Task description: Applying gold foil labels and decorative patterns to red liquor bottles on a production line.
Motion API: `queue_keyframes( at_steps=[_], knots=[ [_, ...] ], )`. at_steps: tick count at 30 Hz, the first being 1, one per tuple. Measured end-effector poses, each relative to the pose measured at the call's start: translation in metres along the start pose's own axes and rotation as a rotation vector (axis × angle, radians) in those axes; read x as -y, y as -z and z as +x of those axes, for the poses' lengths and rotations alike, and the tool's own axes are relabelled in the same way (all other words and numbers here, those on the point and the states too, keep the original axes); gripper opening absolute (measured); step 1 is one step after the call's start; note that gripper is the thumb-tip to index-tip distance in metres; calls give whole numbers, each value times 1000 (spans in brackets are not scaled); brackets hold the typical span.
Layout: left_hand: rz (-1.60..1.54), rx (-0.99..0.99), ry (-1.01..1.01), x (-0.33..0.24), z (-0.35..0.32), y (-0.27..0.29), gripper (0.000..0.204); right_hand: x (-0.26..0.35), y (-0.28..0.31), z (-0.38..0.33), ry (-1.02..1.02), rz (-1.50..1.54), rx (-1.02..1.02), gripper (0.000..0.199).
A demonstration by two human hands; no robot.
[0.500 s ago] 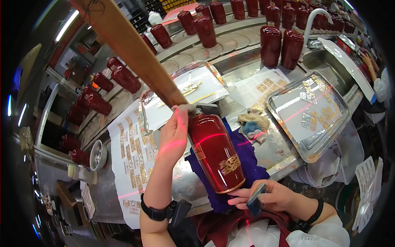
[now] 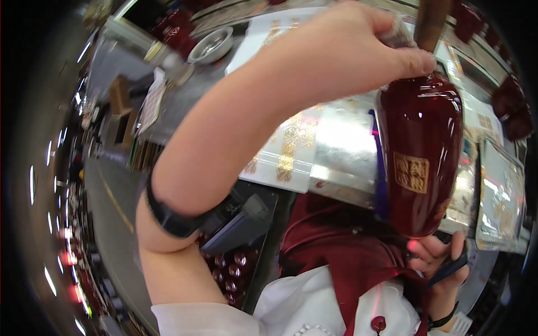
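Note:
A glossy dark red bottle (image 2: 420, 151) with a gold square stamp on its side stands before me, close to the camera. My left hand (image 2: 392, 47) reaches over and closes around the bottle's neck, thumb on its near side. A greyish fuzzy pad (image 2: 400, 35) shows by the fingers, beside the end of a wooden bar (image 2: 431, 25). Below the bottle's base is my right hand (image 2: 440, 260), its fingers bent around a thin dark flat piece (image 2: 448, 271). Whether these fingers touch the base I cannot tell. A strip of purple cloth (image 2: 382, 185) shows behind the bottle.
White sheets with gold decals (image 2: 288, 151) lie on the metal table (image 2: 344, 148). A metal bowl (image 2: 212, 46) and a pale lidded jar (image 2: 168, 60) stand at the far left. To the right are a metal tray (image 2: 499, 196) and more red bottles (image 2: 513, 106).
The view has swung left and closer. The bottle has turned, so its gold square stamp now faces me instead of the gold relief figure. My right hand keeps the dark flat piece.

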State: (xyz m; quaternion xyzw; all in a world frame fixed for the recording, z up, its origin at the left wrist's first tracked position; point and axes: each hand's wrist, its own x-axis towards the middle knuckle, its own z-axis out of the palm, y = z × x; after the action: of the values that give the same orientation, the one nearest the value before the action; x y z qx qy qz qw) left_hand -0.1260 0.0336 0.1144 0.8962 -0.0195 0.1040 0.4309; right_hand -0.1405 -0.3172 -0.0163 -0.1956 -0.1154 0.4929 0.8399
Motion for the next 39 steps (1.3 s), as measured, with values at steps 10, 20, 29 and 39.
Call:
queue_keyframes(
  at_steps=[10,20,29,39],
  knots=[
    [161,-727,413,-36,-281,80,15,-1,-42,82,-54,-650,-94,36],
    [1030,-822,1203,272,-532,2,24,5,-42,61,79,-1710,-453,17],
    [951,-747,1982,433,-623,-53,32,43,-82,40,330,-1791,-903,25],
    [848,-1012,484,388,-347,11,31,46,-79,36,378,-1913,-1398,48]
  ],
)
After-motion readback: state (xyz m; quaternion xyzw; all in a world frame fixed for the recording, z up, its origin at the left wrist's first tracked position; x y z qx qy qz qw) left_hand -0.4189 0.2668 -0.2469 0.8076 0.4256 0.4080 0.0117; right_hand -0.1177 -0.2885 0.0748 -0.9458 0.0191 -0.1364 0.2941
